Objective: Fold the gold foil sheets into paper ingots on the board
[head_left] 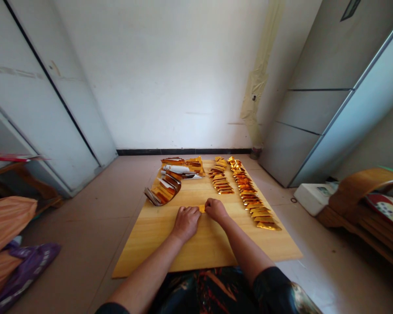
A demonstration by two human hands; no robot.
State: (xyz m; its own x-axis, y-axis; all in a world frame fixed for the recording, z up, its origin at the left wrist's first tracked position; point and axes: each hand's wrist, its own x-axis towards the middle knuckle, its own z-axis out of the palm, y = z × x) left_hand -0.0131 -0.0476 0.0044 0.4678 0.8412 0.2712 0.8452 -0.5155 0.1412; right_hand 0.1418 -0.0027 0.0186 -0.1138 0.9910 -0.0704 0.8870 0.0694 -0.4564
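In the head view, the left hand (186, 222) and right hand (216, 210) are just apart, with a small gold slip (202, 209) bridging them on the board (212, 248). The right hand has its fingers closed on the slip's right end. The left hand lies with bent fingers at the other end; I cannot tell whether it grips the slip or only presses on it. Both forearms reach in over the board's near edge.

Beyond the left hand, to its left, a curled bundle (165, 190) of gold sheets lies on the board, and just past it a looser stack (194, 165) with a white roll (175, 169) beside it. Ahead of the right hand and a little to its right is a short row (221, 178) of overlapping folded pieces. Farther right, a long row (250, 196) of shiny gold pieces runs from the far edge towards the near right corner.

Well to the left of the hands are an orange bag (6, 222) and a purple bag (29, 261); well to the right, a white box (314, 196) on the floor (94, 209)
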